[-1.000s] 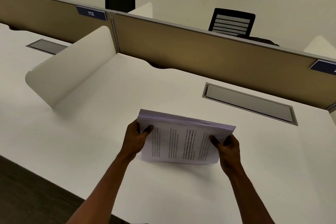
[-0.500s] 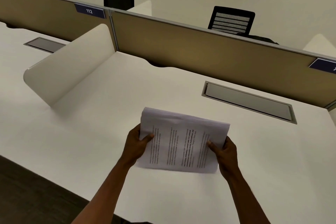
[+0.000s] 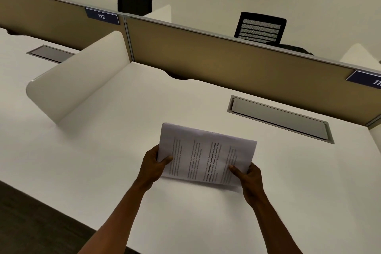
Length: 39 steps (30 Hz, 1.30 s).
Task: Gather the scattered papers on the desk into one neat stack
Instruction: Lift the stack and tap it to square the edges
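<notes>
A stack of printed white papers [image 3: 206, 154] is held over the white desk [image 3: 123, 130], tilted so its printed face is toward me, with the text running sideways. My left hand [image 3: 152, 166] grips the stack's left edge, thumb on top. At the lower right corner my right hand [image 3: 248, 177] grips it, thumb pressed on the printed face. The lower edge of the stack is close to the desk; contact cannot be told. No loose sheets show elsewhere on the desk.
A curved white side divider [image 3: 78, 80] stands at the left. A tan partition [image 3: 226, 62] with a "112" label [image 3: 102, 16] runs along the back. A grey cable hatch [image 3: 280, 118] is set into the desk at the right. Black chairs [image 3: 260, 28] stand beyond.
The stack has tipped from nearly edge-on to face up toward me and dropped lower toward the desk. Both hands kept their grip on its sides.
</notes>
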Motion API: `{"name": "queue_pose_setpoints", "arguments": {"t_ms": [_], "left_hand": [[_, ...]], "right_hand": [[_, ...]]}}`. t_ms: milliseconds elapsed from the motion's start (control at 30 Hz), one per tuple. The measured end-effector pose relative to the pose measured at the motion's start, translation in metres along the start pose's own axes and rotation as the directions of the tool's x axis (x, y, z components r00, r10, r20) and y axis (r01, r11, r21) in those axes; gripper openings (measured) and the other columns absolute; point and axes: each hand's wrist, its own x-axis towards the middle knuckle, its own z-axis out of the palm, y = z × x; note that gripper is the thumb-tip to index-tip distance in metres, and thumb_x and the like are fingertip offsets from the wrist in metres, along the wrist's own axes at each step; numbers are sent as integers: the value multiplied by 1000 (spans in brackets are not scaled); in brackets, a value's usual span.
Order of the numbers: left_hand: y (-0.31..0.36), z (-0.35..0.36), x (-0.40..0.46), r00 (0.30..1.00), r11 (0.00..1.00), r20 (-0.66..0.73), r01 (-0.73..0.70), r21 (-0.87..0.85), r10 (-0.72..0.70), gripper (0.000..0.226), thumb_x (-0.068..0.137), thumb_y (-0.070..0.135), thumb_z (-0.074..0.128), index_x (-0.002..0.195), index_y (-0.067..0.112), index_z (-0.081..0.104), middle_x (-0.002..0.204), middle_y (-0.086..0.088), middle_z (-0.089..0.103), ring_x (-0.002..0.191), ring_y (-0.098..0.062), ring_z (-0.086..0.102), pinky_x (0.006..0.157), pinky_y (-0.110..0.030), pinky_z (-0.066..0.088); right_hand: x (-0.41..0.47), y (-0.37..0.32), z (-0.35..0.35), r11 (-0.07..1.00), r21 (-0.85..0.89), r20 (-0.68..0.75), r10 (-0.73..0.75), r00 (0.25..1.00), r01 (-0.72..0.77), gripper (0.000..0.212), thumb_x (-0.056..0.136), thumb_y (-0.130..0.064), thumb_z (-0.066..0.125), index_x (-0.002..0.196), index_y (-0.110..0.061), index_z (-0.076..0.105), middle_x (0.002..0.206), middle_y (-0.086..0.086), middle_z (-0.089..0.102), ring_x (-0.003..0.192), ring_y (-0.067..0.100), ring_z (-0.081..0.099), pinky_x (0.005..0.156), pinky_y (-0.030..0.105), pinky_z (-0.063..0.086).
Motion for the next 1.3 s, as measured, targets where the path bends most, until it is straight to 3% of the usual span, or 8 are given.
{"name": "queue_pose_setpoints", "arguments": {"t_ms": [500, 767, 867, 967, 1033, 1100, 1200, 1300], "left_hand": [[-1, 0, 4, 998, 998, -60, 21, -57, -24, 32, 89, 7, 71, 106, 33, 68, 102, 11, 76, 96, -8, 72, 73, -20, 60], [-5, 1, -3, 999, 998, -19, 29, -50, -30, 29, 92, 13, 67, 113, 31, 66, 107, 3, 75, 104, -28, 71, 71, -27, 61], [17, 1, 0, 993, 999, -117, -1, 43, 6, 59, 85, 17, 76, 136, 31, 50, 128, 4, 63, 117, -22, 63, 87, -30, 57], [58, -4, 7, 931, 913, -254, -156, 377, 264, 103, 77, 31, 84, 157, 28, 20, 158, -1, 33, 143, -18, 36, 112, -34, 36], [94, -6, 13, 882, 750, -92, -333, 571, 461, 104, 75, 48, 81, 157, 29, 20, 163, 6, 27, 151, -13, 22, 117, -26, 22], [127, 0, 20, 879, 647, 143, -436, 625, 455, 102, 72, 61, 75, 155, 38, 22, 161, 15, 29, 150, -6, 19, 114, -18, 17], [154, 14, 29, 901, 691, 349, -424, 585, 257, 91, 73, 51, 80, 150, 44, 32, 140, 14, 55, 126, -8, 52, 102, -21, 40], [152, 23, 35, 936, 777, 321, -307, 550, 142, 42, 81, 31, 78, 122, 29, 68, 110, 4, 73, 95, -18, 69, 80, -29, 54]], "right_hand": [[4, 1, 0, 1000, 7, 4, 11, 1000, -11, 33, 75, -8, 80, 104, -22, 71, 102, 1, 77, 92, 23, 73, 67, 27, 60], [4, -2, 3, 988, -149, -15, -34, 999, 31, 38, 81, -9, 78, 115, -18, 64, 112, 4, 72, 99, 28, 71, 79, 48, 62], [8, -31, 2, 976, -192, 3, -103, 995, 102, 37, 80, -7, 78, 109, -28, 67, 103, -5, 75, 90, 17, 74, 69, 30, 63], [10, -68, 6, 922, -314, 88, -208, 974, 226, 32, 81, -13, 76, 102, -36, 68, 96, -9, 76, 86, 12, 73, 70, 30, 62], [10, -93, 10, 855, -419, 163, -261, 951, 306, 24, 78, -24, 71, 101, -33, 68, 95, -5, 75, 85, 15, 71, 71, 34, 60], [11, -116, 16, 780, -499, 217, -309, 926, 378, 21, 77, -25, 69, 98, -26, 70, 91, -7, 74, 82, 11, 70, 70, 28, 58], [11, -147, 29, 641, -550, 324, -428, 844, 536, 19, 78, -12, 74, 93, -23, 69, 82, -10, 72, 77, 4, 65, 63, 14, 48], [6, -166, 41, 523, -560, 418, -491, 764, 642, 21, 77, -23, 72, 96, -30, 67, 79, -15, 70, 74, 5, 65, 61, 17, 47]]}}
